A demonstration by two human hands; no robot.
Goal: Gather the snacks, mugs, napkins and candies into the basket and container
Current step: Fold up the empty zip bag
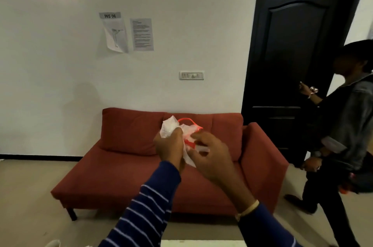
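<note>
I hold a crumpled clear plastic bag (pixel 169 125) with a red-orange handle or rim raised at chest height in front of me. My left hand (pixel 170 146) grips the bag's left side in a fist. My right hand (pixel 210 154) pinches the bag's right side, where some red piece shows through the plastic. What is inside the bag I cannot make out. No basket, container, mugs or napkins are visible.
A red sofa (pixel 125 166) stands against the white wall straight ahead. To the right is a dark door (pixel 292 65), and a person (pixel 343 125) walks past it with a hand on the handle. A white surface edge (pixel 201 243) shows at the bottom.
</note>
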